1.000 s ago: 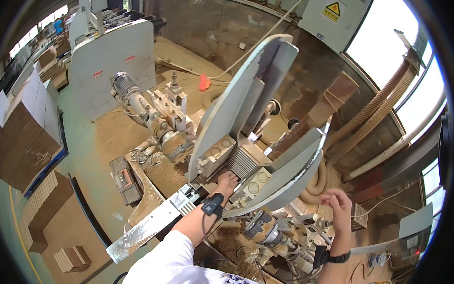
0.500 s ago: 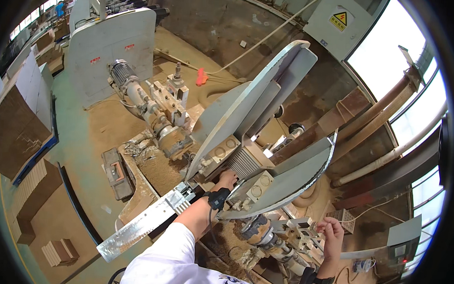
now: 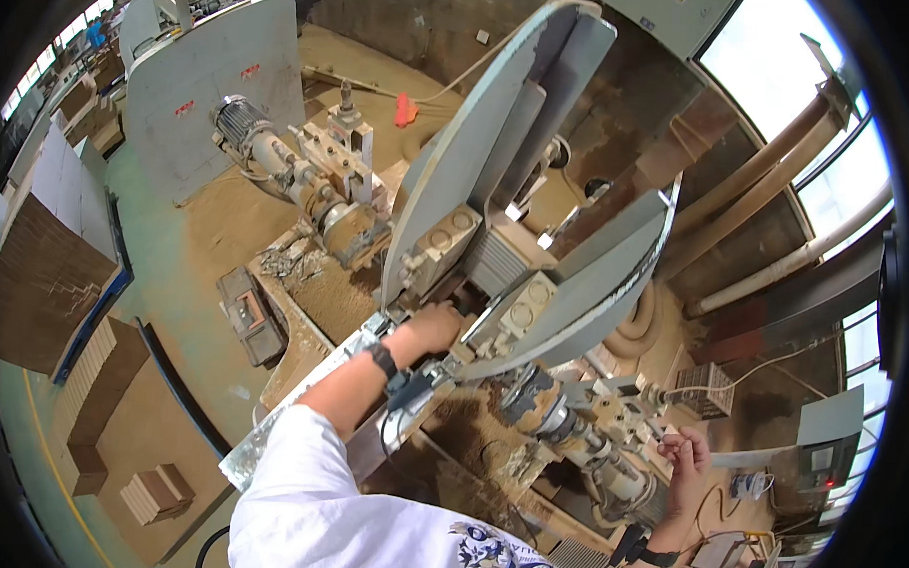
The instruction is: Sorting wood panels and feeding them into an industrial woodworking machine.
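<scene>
My left hand [image 3: 435, 326] reaches into the gap of a dusty machine, between a tall grey guard plate [image 3: 457, 159] and a lower curved one [image 3: 614, 295]. Its back faces up, and its fingertips are hidden in the gap. Beyond the hand lies a ribbed metal block [image 3: 505, 258]. My left forearm crosses a long metal rail [image 3: 316, 391]. My right hand [image 3: 685, 450] hangs in the air beside the right motor unit [image 3: 579, 439]. Its fingers are curled in, and nothing shows between them. Both wrists wear black bands.
Another motor unit [image 3: 322, 209] stands left of the plates, over heaped sawdust. A toolbox [image 3: 250, 317] lies beside the machine frame. Stacked boards [image 3: 157, 494] sit at lower left, with a larger panel stack [image 3: 51, 230] behind. Ribbed hoses [image 3: 769, 165] run along the right wall.
The view has shifted, so the machine sits higher in the picture. My left hand has drawn back slightly toward me from deeper in the gap. My right hand stays curled in the air.
</scene>
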